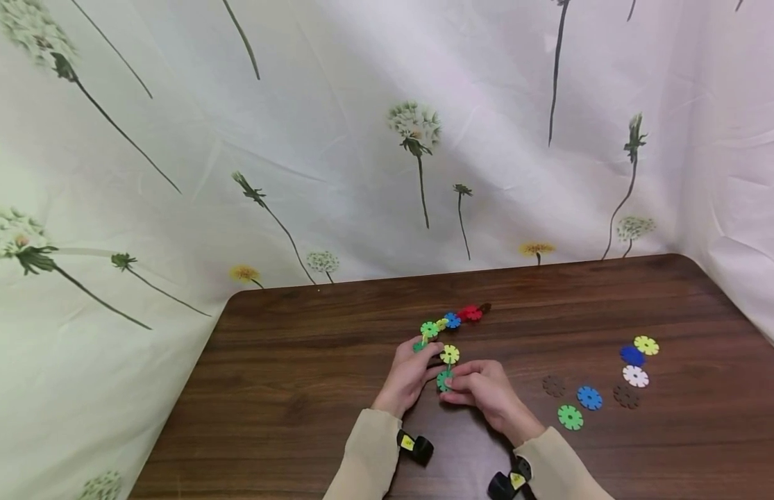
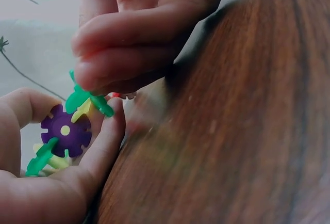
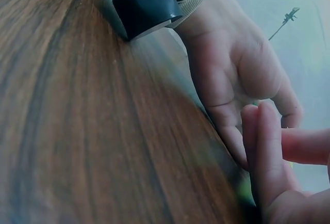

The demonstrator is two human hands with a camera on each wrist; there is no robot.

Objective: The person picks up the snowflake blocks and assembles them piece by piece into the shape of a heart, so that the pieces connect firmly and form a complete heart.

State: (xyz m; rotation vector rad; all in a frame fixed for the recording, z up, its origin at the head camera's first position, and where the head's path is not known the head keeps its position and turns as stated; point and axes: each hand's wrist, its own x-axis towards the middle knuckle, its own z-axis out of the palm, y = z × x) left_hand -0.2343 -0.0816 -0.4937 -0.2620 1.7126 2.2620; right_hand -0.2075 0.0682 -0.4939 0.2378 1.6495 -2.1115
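Observation:
Notched plastic discs are slotted together into a curved chain. My left hand grips the chain's near part. In the left wrist view, a purple disc shows between its thumb and fingers. My right hand pinches a green disc at the near end, just below a yellow disc. Beyond the left hand the chain runs on through a light green disc, a blue disc and a red disc. The fingers hide parts of the chain; the right wrist view shows mostly both hands.
Loose discs lie on the brown wooden table right of my right hand: a light green one, a light blue one, a white one, a yellow one and several others. A flower-printed cloth hangs behind the table.

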